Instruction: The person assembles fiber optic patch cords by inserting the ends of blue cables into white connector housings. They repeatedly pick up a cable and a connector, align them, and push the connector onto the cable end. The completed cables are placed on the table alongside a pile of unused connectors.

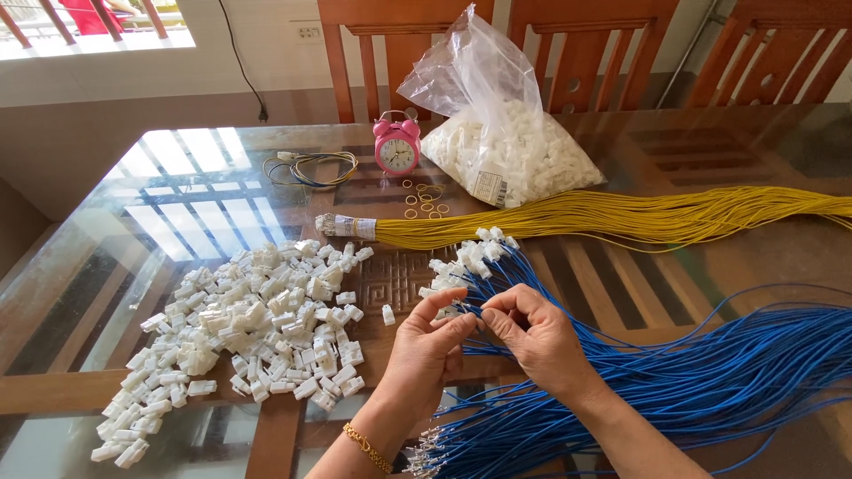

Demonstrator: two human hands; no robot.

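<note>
My left hand (428,348) and my right hand (535,335) meet fingertip to fingertip over the glass table (186,191), pinching a small white connector and the end of a blue wire between them. A large bundle of blue wires (710,372) fans out to the right, several ends capped with white connectors (475,257). A heap of loose white plastic connectors (253,324) lies to the left of my hands. One connector (388,314) lies alone beside the heap.
A bundle of yellow wires (621,217) taped at one end lies across the table. Behind it stand a pink alarm clock (397,146), a clear bag of white connectors (506,142), several rubber bands (423,200), a small wire coil (312,168) and wooden chairs (577,53).
</note>
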